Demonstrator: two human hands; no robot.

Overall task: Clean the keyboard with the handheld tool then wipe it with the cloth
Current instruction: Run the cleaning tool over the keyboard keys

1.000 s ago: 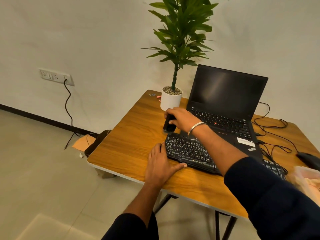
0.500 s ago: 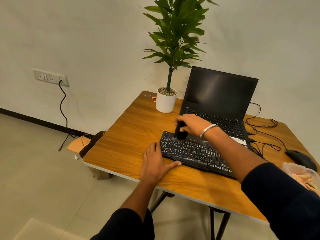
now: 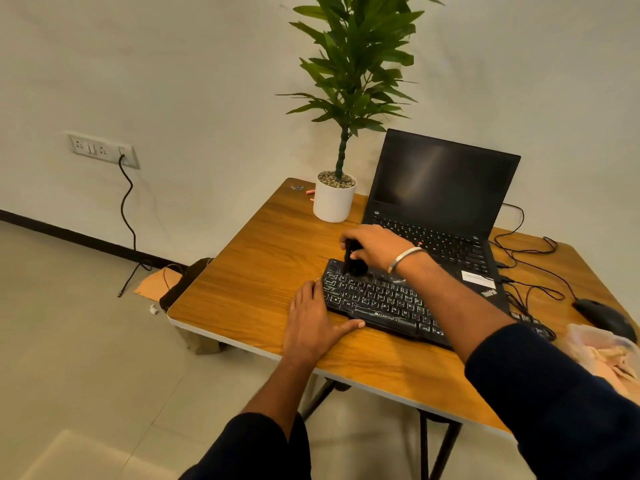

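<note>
A black keyboard (image 3: 381, 303) lies on the wooden table (image 3: 263, 271) in front of an open laptop. My right hand (image 3: 375, 245) is shut on a small black handheld tool (image 3: 353, 259), held upright with its lower end on the keys at the keyboard's far left corner. My left hand (image 3: 311, 320) lies flat on the table, fingers spread, its thumb and fingertips against the keyboard's left end. A pale pink cloth (image 3: 609, 355) sits at the table's right edge, partly cut off by the frame.
A black laptop (image 3: 443, 188) stands open behind the keyboard. A white potted plant (image 3: 334, 202) is at the table's back left. A black mouse (image 3: 604, 318) and tangled cables (image 3: 533, 265) lie to the right. A wall socket (image 3: 104, 148) with a cord is at the left.
My right hand has carried the tool from beyond the keyboard's far left corner onto its top-left keys. My left hand has stayed put. The camera has shifted left.
</note>
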